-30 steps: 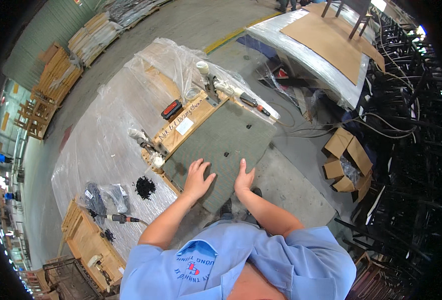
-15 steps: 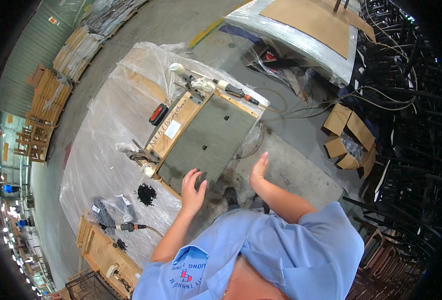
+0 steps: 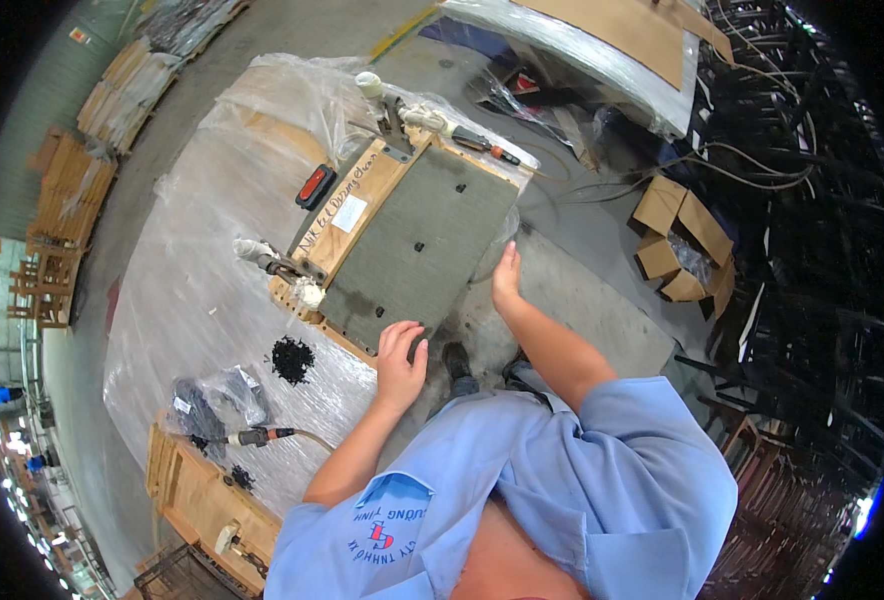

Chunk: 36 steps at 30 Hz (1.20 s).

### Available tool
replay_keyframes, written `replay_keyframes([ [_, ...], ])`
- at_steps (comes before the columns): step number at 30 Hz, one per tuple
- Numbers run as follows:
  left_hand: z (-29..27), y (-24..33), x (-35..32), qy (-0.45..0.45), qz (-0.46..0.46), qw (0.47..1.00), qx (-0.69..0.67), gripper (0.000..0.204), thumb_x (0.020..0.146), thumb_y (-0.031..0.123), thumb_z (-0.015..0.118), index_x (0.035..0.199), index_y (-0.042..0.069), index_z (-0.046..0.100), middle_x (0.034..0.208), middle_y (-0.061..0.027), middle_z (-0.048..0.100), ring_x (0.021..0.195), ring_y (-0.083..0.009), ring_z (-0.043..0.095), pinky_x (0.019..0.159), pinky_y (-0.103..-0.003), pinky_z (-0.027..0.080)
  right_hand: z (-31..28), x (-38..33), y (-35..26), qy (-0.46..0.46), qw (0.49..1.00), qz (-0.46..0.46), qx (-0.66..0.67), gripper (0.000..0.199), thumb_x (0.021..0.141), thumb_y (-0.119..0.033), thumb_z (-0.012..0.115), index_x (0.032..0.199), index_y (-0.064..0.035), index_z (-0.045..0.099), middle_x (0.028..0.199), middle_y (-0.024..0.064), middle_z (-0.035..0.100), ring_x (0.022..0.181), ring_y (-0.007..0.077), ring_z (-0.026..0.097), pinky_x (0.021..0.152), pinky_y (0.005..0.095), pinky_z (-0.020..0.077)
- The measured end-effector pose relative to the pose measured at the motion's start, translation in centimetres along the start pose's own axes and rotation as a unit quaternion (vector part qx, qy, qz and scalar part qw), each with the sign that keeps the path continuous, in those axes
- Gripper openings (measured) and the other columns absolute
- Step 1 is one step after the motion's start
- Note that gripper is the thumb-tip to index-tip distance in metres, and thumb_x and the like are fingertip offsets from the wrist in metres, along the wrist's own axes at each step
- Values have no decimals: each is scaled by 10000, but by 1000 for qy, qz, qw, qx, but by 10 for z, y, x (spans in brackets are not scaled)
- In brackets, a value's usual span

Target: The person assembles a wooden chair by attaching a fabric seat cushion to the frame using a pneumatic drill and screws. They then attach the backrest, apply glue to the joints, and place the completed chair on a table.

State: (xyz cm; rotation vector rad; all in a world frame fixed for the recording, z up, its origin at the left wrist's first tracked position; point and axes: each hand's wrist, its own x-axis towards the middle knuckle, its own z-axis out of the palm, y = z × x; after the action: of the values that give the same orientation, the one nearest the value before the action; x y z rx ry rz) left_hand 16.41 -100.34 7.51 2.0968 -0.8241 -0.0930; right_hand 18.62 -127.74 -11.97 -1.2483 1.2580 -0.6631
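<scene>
Panel (image 3: 402, 262), likely stiff, best held by its edges, is lying near the unclenched left hand (image 3: 400, 366) and right hand (image 3: 507, 279).

Open cardboard box (image 3: 707, 222) on floor at right, clear plastic inside, next to a dense pile of black frames (image 3: 812, 260). Brown cardboard sheet (image 3: 632, 40) on wrapped stack (image 3: 580, 62), top right. Light-brown wood stacks (image 3: 70, 190) along far left.
</scene>
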Motion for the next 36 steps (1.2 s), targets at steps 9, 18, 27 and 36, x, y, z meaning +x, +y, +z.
replay_keyframes([
  [9, 61, 36, 1, -100, 120, 986, -50, 198, 886, 61, 695, 1069, -12, 677, 1164, -154, 654, 1170, -366, 581, 1015, -449, 481, -310, -13, 155, -214, 862, 308, -340, 639, 947, -524, 640, 1299, 10, 643, 1161, 222, 704, 1105, 410, 666, 931, 547, 522],
  [18, 214, 102, 16, -309, 158, 938, 17, 227, 893, 139, 707, 1080, 11, 712, 1108, -186, 694, 1118, -387, 636, 966, -469, 507, -551, -100, 243, -12, 903, 414, -111, 507, 977, -447, 645, 1276, -38, 612, 997, 139, 653, 740, 241, 620, 563, 434, 527],
  [27, 455, 189, -83, -617, 107, 780, 9, 261, 931, 151, 719, 1129, -19, 729, 993, -132, 770, 911, -199, 722, 844, -336, 568, -695, -123, 249, 97, 899, 426, 16, 508, 958, -483, 657, 1196, -34, 671, 1008, 127, 703, 803, 247, 678, 590, 460, 564],
  [36, 637, 301, -71, -716, 120, 684, 74, 262, 945, 171, 718, 1137, -8, 726, 994, -119, 759, 875, -191, 714, 768, -324, 572, -844, -109, 259, 322, 850, 395, 133, 413, 964, -417, 642, 1161, -56, 672, 907, 109, 693, 715, 244, 662, 591, 424, 551],
])
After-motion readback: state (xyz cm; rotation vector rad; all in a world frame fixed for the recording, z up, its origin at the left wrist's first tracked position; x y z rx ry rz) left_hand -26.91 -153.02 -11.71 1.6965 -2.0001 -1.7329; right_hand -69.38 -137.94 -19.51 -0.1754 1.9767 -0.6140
